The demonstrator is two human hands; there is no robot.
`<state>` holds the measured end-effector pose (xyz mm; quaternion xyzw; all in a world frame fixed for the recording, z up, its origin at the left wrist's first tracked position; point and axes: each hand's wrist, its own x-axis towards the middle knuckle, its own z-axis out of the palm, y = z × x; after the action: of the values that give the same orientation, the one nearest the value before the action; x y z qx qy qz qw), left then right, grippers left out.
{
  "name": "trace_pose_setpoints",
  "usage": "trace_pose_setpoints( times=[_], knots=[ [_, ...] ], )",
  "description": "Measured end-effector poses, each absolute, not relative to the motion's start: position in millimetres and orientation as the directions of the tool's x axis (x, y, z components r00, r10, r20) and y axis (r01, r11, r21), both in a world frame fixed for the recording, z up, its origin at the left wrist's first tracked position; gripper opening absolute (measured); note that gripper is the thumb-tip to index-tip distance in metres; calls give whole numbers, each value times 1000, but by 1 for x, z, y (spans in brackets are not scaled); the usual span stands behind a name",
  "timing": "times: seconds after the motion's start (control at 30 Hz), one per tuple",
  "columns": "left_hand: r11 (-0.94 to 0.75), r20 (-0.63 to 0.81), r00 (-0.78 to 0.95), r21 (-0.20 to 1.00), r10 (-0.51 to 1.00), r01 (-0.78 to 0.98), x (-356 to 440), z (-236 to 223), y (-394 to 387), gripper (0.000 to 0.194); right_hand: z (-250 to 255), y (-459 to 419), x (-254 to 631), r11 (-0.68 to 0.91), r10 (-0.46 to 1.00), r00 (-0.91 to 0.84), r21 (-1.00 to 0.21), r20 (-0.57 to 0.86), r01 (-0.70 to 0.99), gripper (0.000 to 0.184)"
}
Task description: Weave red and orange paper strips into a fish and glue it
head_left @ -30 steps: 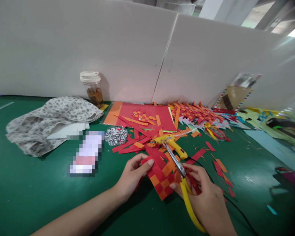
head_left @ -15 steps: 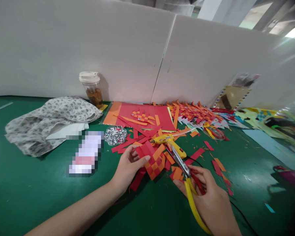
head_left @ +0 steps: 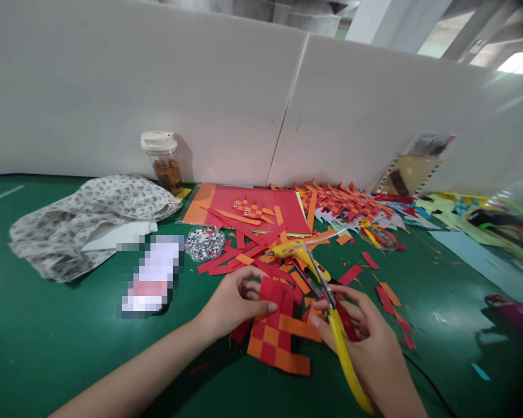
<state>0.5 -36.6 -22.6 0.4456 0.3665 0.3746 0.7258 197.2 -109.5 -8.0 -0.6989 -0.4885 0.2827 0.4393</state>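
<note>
My left hand (head_left: 233, 305) pinches a woven piece of red and orange paper (head_left: 270, 337) between thumb and fingers. Its checked lower part faces me, and two orange strip ends stick out to the right. In my right hand (head_left: 370, 334) is a pair of scissors (head_left: 340, 354) with yellow and red handles, blades pointing up and away. My right thumb and fingertip are at the end of the upper orange strip; whether they pinch it is unclear. Just behind the blades lies a yellow glue gun (head_left: 291, 250) among red and orange paper strips.
A small woven paper fish (head_left: 248, 208) lies on red sheets (head_left: 287, 203). Beyond the hands are a pack of googly eyes (head_left: 204, 242) and a heap of woven fish (head_left: 340, 197). Leftward are a phone (head_left: 154, 273), patterned cloth (head_left: 91, 215) and lidded cup (head_left: 163, 162).
The woven paper has turned and come lower and nearer, its orange strip ends now spread to the right. My right fingertips have come to the upper strip, with the scissors still in that hand.
</note>
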Motion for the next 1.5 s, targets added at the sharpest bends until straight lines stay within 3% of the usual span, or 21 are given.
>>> trace_pose_setpoints(
  times=[0.37,0.6,0.7,0.9,1.13,1.5],
  knots=[
    [305,-233,611,952,756,-15,1,-20,-46,45,-11,-94,177,-151,987,101,-916,-122,370,39],
    [327,-240,577,944,781,-50,0,-25,-40,46,-20,-92,178,-70,957,291,-968,3,242,44],
    [346,-246,576,936,780,-68,0,-26,-37,43,-19,-92,180,-81,944,330,-981,-18,179,48],
    [366,-260,591,929,764,-64,-1,-28,-37,40,-15,-91,180,-116,942,324,-990,-85,77,55],
    [330,-247,631,944,736,-15,1,-30,-40,17,-12,-92,174,-88,955,287,-995,-72,42,52],
    [437,-306,654,898,692,-42,0,-25,-37,30,-12,-92,179,-96,935,343,-995,-94,-11,60]
  ],
)
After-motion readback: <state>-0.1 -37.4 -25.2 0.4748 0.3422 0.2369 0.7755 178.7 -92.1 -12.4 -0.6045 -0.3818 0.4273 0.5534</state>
